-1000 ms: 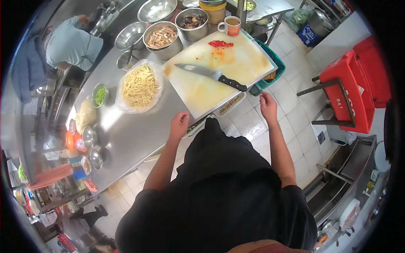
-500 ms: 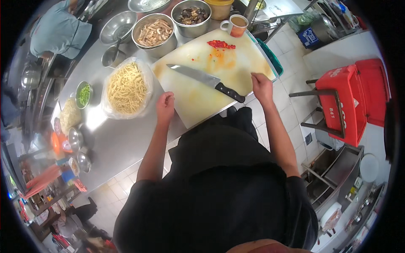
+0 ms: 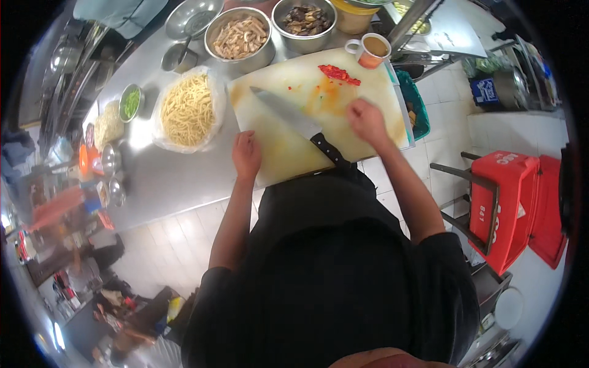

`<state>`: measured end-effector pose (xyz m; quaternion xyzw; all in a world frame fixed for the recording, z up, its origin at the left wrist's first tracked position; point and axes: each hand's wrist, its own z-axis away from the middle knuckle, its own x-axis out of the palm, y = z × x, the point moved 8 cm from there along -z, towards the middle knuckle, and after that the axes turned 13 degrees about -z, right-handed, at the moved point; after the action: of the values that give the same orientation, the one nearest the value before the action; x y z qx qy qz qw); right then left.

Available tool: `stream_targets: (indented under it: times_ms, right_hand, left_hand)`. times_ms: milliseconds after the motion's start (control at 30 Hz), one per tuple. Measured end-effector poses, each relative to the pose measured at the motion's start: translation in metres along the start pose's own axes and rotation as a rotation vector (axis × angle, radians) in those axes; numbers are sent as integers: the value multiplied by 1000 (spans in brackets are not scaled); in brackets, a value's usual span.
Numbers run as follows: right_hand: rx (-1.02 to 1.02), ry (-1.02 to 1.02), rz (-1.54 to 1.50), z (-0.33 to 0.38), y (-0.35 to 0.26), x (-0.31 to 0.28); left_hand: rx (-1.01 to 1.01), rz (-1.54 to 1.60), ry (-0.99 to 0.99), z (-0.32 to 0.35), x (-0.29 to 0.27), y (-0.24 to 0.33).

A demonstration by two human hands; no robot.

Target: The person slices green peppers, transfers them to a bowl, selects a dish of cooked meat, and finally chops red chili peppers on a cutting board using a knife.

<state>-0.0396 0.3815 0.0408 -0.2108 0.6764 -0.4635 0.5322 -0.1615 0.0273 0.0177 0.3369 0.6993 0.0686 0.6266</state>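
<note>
A large pale cutting board [image 3: 288,147] lies on the steel counter [image 3: 178,178] in front of me. A big knife [image 3: 294,122] with a black handle rests diagonally across it. Chopped red pepper pieces [image 3: 337,73] sit near the board's far edge. My left hand [image 3: 246,154] rests on the board's near left part, fingers curled, holding nothing. My right hand [image 3: 366,121] hovers over the board's right side, just right of the knife handle, fingers loosely bent and empty.
A plastic-lined bowl of pale noodle-like strips [image 3: 187,110] stands left of the board. Metal bowls of sliced food [image 3: 240,38] [image 3: 305,21], a cup [image 3: 371,50], a small dish of greens [image 3: 130,101] and condiment tins [image 3: 110,159] surround it. Red crates [image 3: 515,202] stand at right.
My view has shifted closer over the board. My right hand has moved from the board's right edge inward onto it, near the knife handle. My left hand stays at the board's near left.
</note>
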Motion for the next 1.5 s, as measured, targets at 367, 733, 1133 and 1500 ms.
stream_targets:
  times_ms: [367, 733, 1133, 1500]
  right_hand:
    - [-72, -288, 346, 51, -20, 47]
    - [221, 124, 91, 141, 9, -60]
    - [368, 195, 306, 185, 41, -37]
    - [335, 248, 229, 187, 6, -56]
  left_hand:
    - [102, -177, 135, -4, 8, 19]
    - [116, -150, 112, -5, 15, 14]
    - [119, -173, 113, -4, 11, 18]
    - [163, -159, 135, -4, 12, 17]
